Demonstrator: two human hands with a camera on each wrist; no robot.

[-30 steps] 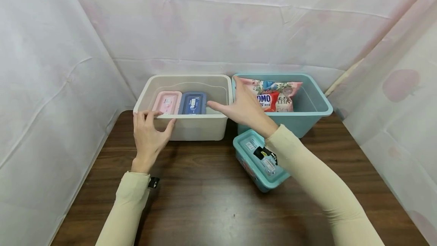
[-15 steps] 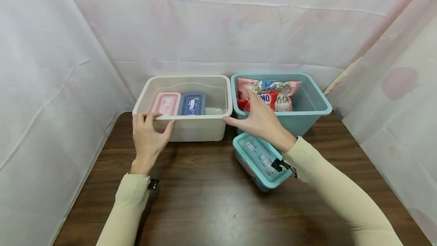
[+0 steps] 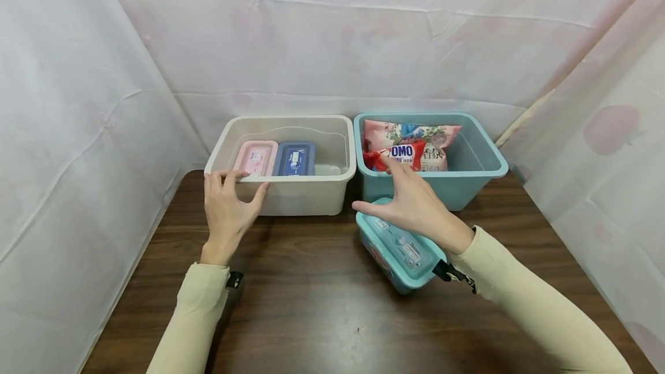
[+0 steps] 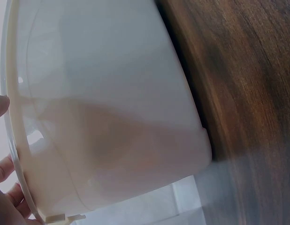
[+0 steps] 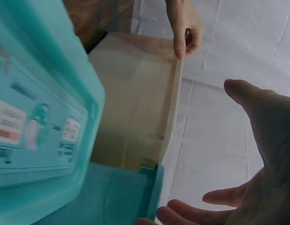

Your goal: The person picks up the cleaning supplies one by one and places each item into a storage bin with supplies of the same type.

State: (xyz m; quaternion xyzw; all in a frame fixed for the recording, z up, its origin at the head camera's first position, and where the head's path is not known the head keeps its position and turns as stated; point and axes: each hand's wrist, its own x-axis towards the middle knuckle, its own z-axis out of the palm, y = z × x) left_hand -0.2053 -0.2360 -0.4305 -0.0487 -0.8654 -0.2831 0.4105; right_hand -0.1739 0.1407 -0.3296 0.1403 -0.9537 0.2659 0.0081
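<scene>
My left hand (image 3: 228, 212) holds the front rim of a cream storage bin (image 3: 296, 198), fingers hooked over the edge and thumb at the rim; the left wrist view shows the fingers (image 4: 4, 168) at that rim. Inside the bin, a pink lidded box (image 3: 256, 157) and a dark blue lidded box (image 3: 294, 159) lie side by side at the left. My right hand (image 3: 415, 206), empty with fingers spread, hovers above a teal lidded box (image 3: 400, 247) that sits at an angle on the table. The same teal box (image 5: 41, 126) fills the left of the right wrist view.
To the right of the cream bin stands a blue-green storage bin (image 3: 480, 175). It contains a red OMO packet (image 3: 402, 153) and a pink floral bag (image 3: 441, 134). White curtains (image 3: 332, 45) surround the brown wooden table (image 3: 291, 305).
My right hand has drawn back from over the two bins, moving right and toward me, and is now above the teal box. The left hand has stayed at the cream bin's rim.
</scene>
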